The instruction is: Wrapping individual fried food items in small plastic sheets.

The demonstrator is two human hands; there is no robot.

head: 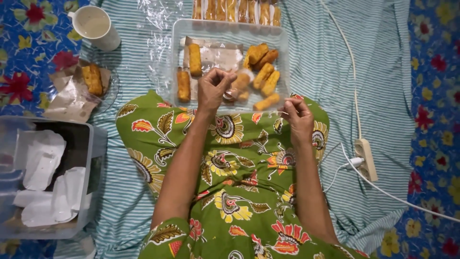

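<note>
A: What does the left grip [214, 88] hold?

B: Its fingers are pinched together over the near edge of the clear plastic tray [282, 67]. They close on something small and pale, probably a bit of clear wrap; what it is cannot be told. A wrapped fried piece [238, 85] lies just beneath the fingertips.

A: And the right grip [297, 116]?

B: It is also curled shut, thumb against fingers, at the tray's near right corner. Whether it pinches film or nothing cannot be told. The two hands are apart, the left one further forward.

A: Where do the fried pieces lie?

B: Inside the tray. Two golden sticks [189, 72] lie lengthwise on a sheet of paper [218, 56] at the left; a loose pile of sticks [264, 74] fills the right half. The tray sits on a striped cloth [326, 67], touching the person's knees.

A: What surrounds it?

B: Beyond the tray is a row of wrapped sticks [237, 9] under clear film. To the left stands a white cup [96, 28]; nearer, a glass plate [111, 86] carries a fried piece [92, 79] and crumpled paper. At the lower left a grey box [88, 144] holds white paper sheets [43, 158]. To the right, a white power strip [366, 158] with a cable lies on the cloth. The person's lap is covered by a green flowered dress [235, 182].
</note>
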